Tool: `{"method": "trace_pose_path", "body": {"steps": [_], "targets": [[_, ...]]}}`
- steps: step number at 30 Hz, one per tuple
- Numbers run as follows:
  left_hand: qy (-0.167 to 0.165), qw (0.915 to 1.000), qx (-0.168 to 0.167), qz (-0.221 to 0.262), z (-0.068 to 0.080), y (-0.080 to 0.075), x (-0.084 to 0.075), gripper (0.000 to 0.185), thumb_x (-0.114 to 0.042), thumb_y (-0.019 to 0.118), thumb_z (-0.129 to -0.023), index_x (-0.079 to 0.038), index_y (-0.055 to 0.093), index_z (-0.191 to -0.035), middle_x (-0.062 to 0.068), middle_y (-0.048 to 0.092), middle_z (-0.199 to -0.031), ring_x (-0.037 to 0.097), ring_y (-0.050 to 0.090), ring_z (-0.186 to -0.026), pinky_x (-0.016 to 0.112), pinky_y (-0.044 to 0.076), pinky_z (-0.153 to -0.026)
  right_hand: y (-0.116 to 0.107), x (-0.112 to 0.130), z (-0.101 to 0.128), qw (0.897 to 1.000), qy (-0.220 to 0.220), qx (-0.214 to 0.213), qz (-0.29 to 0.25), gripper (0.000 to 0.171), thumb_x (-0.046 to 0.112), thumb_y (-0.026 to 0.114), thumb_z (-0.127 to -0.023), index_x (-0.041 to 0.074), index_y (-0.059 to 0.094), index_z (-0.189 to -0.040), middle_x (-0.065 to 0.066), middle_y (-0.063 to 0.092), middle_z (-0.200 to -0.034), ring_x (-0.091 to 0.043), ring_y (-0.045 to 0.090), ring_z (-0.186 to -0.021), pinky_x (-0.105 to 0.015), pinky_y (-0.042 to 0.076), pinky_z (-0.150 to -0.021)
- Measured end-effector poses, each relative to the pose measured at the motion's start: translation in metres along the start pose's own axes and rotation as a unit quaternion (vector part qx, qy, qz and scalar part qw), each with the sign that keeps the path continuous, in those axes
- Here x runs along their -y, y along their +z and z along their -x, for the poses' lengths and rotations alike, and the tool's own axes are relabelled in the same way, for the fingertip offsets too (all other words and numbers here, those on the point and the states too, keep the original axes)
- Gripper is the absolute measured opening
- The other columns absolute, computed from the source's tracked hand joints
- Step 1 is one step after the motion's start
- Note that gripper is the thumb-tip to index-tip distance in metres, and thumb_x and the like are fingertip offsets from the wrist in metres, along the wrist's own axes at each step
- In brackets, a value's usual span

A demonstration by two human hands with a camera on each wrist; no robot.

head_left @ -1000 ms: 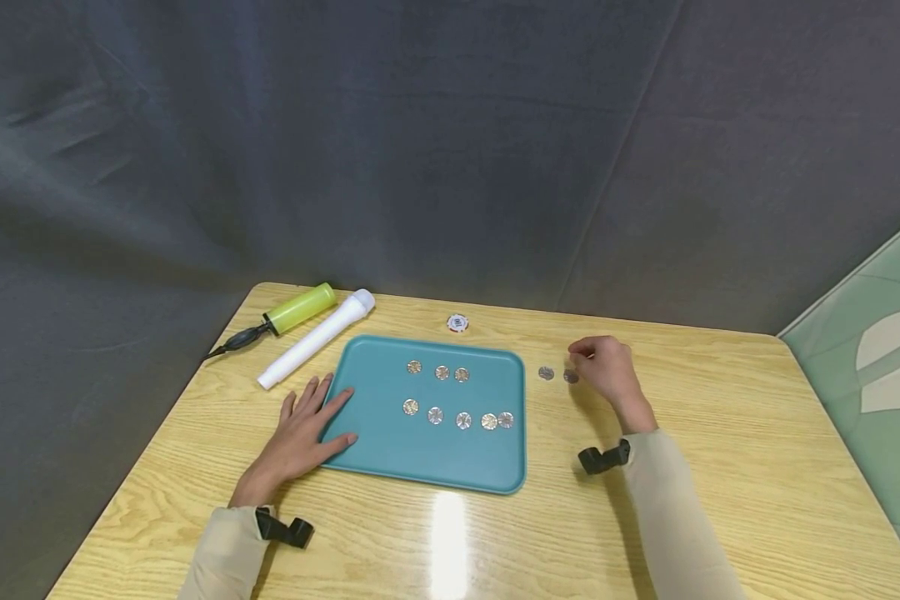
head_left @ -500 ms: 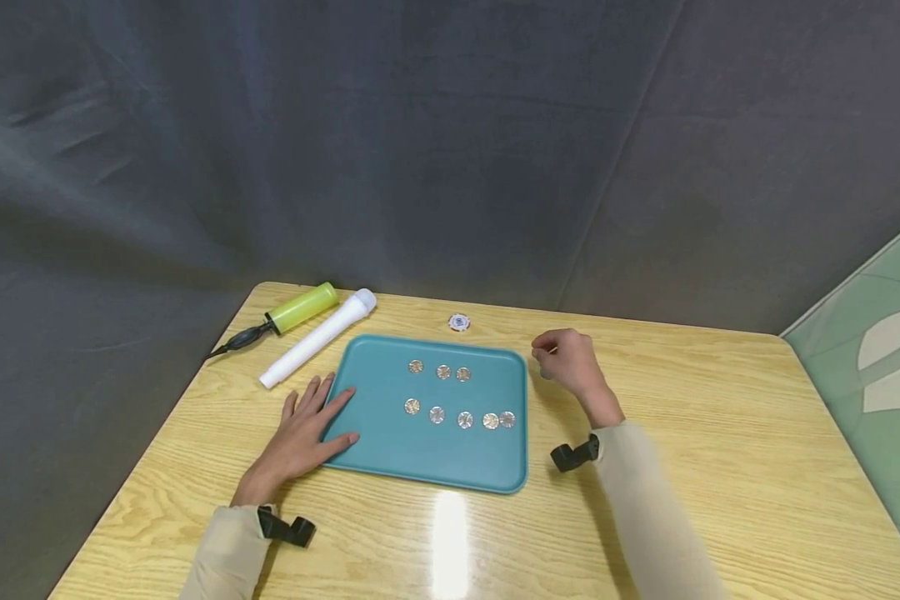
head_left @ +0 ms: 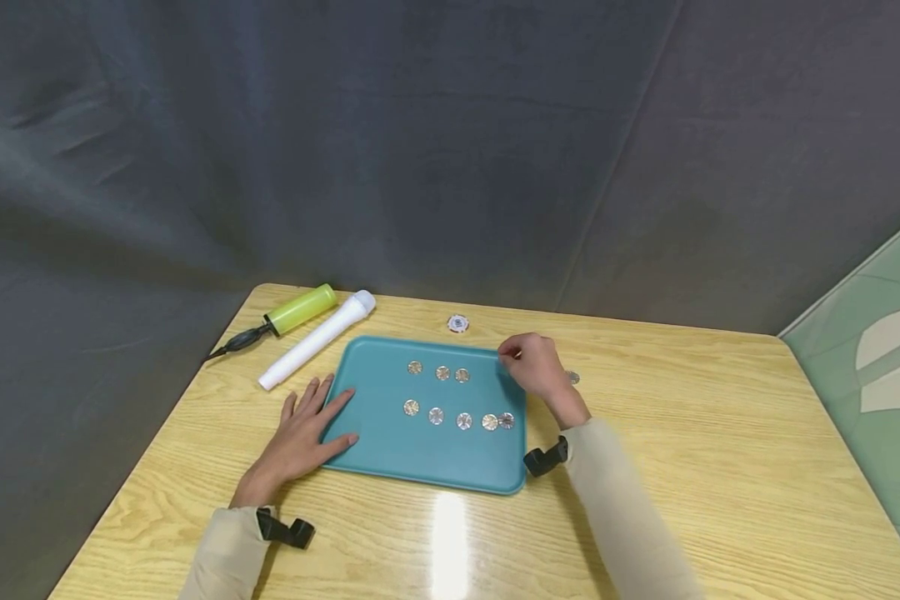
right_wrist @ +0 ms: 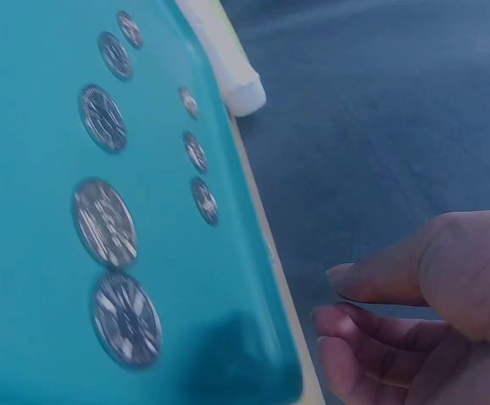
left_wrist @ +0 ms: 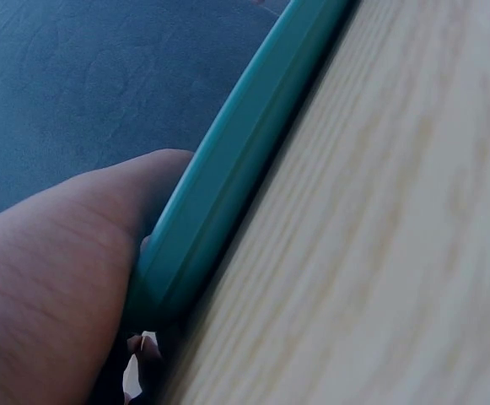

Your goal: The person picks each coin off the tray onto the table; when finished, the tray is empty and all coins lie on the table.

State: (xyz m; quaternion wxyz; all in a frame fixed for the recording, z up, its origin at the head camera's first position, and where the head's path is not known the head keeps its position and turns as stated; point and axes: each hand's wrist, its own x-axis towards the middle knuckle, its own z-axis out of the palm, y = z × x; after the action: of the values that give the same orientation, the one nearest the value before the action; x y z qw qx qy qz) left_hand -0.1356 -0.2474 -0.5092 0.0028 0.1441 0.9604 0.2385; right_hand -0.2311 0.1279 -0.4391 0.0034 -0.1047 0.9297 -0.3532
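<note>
1. Coins [head_left: 436, 416] in two rows on the tray [head_left: 390, 450]; one loose coin [head_left: 573, 377] outside, right.
2. My right hand [head_left: 534, 367] hovers at the far-right corner, thumb and fingertips nearly meeting; can't tell if they're gripping anything.
3. My left hand [head_left: 297, 436] rests spread, holding nothing, across the left rim: I'd press lightly, and lower anything pinched flat.

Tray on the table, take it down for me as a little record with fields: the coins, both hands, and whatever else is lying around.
Tray: teal, flat on the wooden table
Far row: three coins
Near row: five coins
Loose coin: on the table, right of the tray, partly hidden
Left hand: fingers spread at the tray's left edge
Right hand: over the tray's far right corner; cannot tell if it holds anything
Chip: beyond the tray
Microphone: white, left of the chip
Pump: green and black, beside the microphone
</note>
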Motion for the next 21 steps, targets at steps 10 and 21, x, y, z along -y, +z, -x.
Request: {"method": "trace_pose_path", "body": {"steps": [10,21], "targets": [[0.002,1.0000,-0.006,0.006,0.001,0.000,-0.002,0.074,-0.044,0.066,-0.093,-0.016,0.040,-0.155,0.022,0.018,-0.167,0.048,0.012,-0.154,0.072,0.005,-0.117,0.021,0.011,-0.005,1.000,0.001,0.015,-0.014,0.017,0.006,0.066,-0.094,-0.002,0.076,-0.106,-0.017,0.075,-0.101,-0.025,0.069,-0.087,-0.035,0.059,-0.074],[0.001,1.0000,-0.005,0.001,0.001,-0.001,-0.001,0.074,-0.045,0.066,-0.092,-0.017,0.040,-0.156,0.022,0.019,-0.167,0.048,0.012,-0.154,0.072,0.006,-0.117,0.040,0.014,-0.008,0.998,0.013,0.049,-0.026,0.017,0.007,0.069,-0.092,0.002,0.076,-0.107,-0.015,0.074,-0.106,-0.024,0.068,-0.093,-0.035,0.059,-0.079]]}}
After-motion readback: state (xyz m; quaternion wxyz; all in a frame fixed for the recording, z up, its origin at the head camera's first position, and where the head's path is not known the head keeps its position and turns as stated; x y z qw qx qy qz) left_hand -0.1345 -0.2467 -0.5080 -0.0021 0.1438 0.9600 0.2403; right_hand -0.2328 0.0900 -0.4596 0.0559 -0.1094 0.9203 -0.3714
